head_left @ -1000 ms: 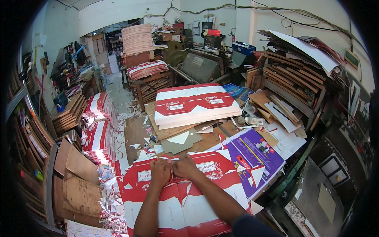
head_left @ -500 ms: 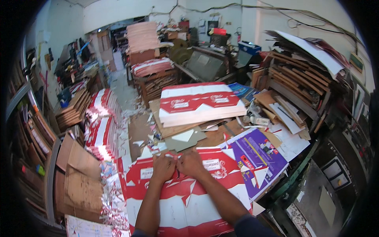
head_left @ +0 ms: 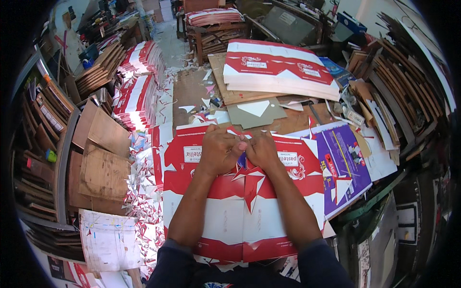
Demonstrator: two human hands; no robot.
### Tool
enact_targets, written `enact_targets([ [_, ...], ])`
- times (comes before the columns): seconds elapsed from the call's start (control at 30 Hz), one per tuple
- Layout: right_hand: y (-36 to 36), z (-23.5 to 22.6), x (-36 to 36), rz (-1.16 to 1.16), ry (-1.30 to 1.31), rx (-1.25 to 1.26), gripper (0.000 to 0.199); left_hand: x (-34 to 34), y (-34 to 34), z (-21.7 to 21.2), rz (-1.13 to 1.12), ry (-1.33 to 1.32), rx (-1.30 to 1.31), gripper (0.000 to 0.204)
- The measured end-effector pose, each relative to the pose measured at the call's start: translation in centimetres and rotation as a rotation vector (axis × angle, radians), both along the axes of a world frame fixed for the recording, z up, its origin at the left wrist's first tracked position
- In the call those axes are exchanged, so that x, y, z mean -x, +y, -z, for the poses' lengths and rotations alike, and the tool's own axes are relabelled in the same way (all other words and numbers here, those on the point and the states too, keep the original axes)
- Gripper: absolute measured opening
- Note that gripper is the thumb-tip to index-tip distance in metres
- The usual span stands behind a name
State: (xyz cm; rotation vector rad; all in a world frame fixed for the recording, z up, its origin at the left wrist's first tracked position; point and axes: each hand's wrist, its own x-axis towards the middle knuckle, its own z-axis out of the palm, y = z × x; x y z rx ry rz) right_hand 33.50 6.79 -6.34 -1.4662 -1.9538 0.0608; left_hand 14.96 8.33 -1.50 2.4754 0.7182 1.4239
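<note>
A red-and-white printed cardboard sheet [head_left: 224, 216] lies in front of me, with a seam down its middle. My left hand [head_left: 220, 150] is closed on its far part, just left of the seam, thumb pointing right. Right beside it, my right hand [head_left: 263, 151] is closed on the sheet on the other side of the seam. Below the hands, a small blue-purple gap shows between the two halves. A loose pointed red-and-white scrap [head_left: 253, 188] lies over the seam. The fingertips of both hands are partly hidden.
A stack of similar printed sheets [head_left: 278, 72] stands beyond, on a board. More stacks [head_left: 137, 96] are on the left, above a heap of paper scraps [head_left: 146, 201]. A grey card [head_left: 257, 115] lies past my hands, a purple printed sheet [head_left: 348, 168] to the right.
The view has tilted down, so the sheet and my forearms show more fully. Both hands stay closed at the seam; the left thumb now shows, and blue-purple is visible in the gap.
</note>
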Motion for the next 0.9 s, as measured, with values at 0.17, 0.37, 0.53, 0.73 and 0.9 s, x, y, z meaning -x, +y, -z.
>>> enact_targets([
  [0.17,0.2,0.6,0.5,0.002,-0.072,0.142,0.051,0.9,-1.7,-2.3,-0.036,-0.043,-0.131,0.053],
  [0.37,-0.1,0.2,0.2,0.008,-0.05,0.207,0.053,1.6,-4.8,-4.0,-0.093,-0.002,-0.267,0.063],
  [0.53,-0.4,-1.0,0.2,-0.004,0.002,-0.048,0.053,0.9,-2.3,-2.0,-0.143,-0.009,-0.25,0.056],
  [0.73,-5.9,-9.3,0.2,-0.092,0.105,-0.428,0.028,-1.8,1.9,3.7,-0.078,0.05,0.04,0.041],
  [0.9,-7.2,-10.1,1.2,-0.079,0.147,-0.606,0.024,-2.9,1.4,3.9,0.029,0.239,0.282,0.048],
])
